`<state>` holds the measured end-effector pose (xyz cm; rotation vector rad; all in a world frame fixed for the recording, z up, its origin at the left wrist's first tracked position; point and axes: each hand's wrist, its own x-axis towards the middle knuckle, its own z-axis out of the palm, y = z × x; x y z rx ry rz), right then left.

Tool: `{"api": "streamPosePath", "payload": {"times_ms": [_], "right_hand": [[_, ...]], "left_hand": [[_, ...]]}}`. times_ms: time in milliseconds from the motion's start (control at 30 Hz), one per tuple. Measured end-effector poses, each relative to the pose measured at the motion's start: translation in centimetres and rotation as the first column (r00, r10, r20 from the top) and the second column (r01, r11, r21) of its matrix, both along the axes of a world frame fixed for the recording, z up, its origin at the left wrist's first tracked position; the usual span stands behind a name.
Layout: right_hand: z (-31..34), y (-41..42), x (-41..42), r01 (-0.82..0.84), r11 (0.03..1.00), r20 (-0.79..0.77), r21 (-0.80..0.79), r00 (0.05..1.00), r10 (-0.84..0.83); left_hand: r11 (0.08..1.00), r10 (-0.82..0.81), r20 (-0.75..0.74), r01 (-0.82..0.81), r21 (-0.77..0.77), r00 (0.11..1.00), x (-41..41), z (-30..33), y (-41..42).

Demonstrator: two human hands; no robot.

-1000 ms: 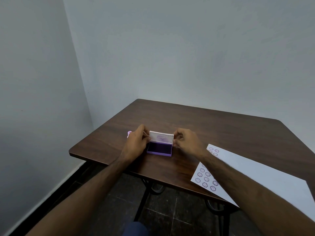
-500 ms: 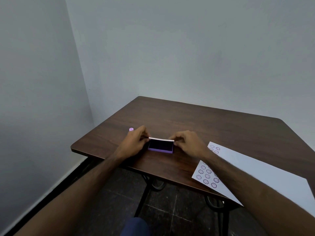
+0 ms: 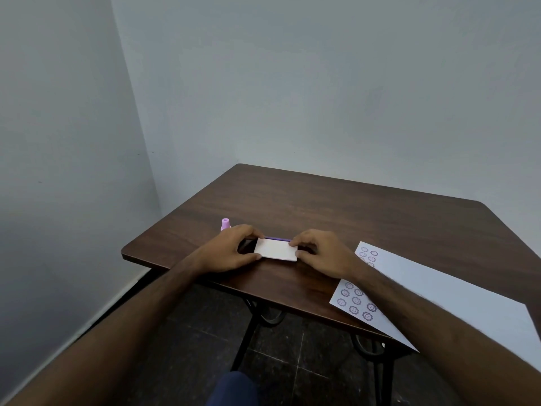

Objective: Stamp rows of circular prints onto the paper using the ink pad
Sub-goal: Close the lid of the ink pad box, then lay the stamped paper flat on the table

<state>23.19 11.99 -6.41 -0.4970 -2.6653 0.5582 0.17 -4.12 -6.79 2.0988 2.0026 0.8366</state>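
Both hands, left hand (image 3: 231, 253) and right hand (image 3: 322, 253), clamped on lidded ink pad (image 3: 275, 249) on tabletop (image 3: 322, 206); paper (image 3: 456, 297) partly stamped, mostly blank.

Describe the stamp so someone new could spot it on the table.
On the dark wooden table, look near its left edge, just beyond the left hand. The stamp is a small pink knob standing alone, unlike the flat white-lidded ink pad held between both hands.
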Motion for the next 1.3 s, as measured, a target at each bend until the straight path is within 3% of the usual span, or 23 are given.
{"api": "streamPosePath", "payload": {"times_ms": [167,600,700,800,900,967,1100,1300], "right_hand": [[-0.1,-0.2,0.0,-0.014,0.999,0.023,0.047,1.0,0.013],[0.7,-0.2,-1.0,0.044,0.998,0.113,0.035,0.992,-0.048],[1.4,-0.3,-0.8,0.047,0.995,0.143,-0.088,0.989,-0.034],[2.8,-0.3,0.5,0.073,0.95,0.065,-0.303,0.996,-0.056],[4.1,0.7,3.7,0.12,0.943,0.018,-0.311,0.993,-0.12],[4.6,1.6,6.7,0.13,0.961,0.03,-0.245,0.992,-0.126],[4.4,3.1,13.8,0.181,0.98,0.158,-0.088,0.973,-0.166],[3.0,3.3,22.4,0.24,0.969,0.292,0.05,0.925,-0.244]], "left_hand": [[0.997,0.016,-0.096,-0.023,-0.077,0.995,-0.4,0.5,0.7],[0.989,0.004,-0.094,-0.018,-0.148,0.996,-0.2,0.6,1.5],[0.979,0.001,-0.107,-0.022,-0.2,0.994,0.1,1.2,1.4],[0.976,0.031,-0.164,-0.066,-0.21,0.986,0.6,1.8,1.2],[0.995,0.088,-0.233,-0.096,-0.024,0.968,3.1,2.2,1.2],[0.997,-0.026,-0.272,0.044,0.063,0.962,6.6,2.4,1.6],[0.959,-0.274,-0.369,0.281,-0.037,0.888,15.2,2.2,3.8],[0.902,-0.43,-0.393,0.404,-0.152,0.813,23.2,0.4,6.2]]}}
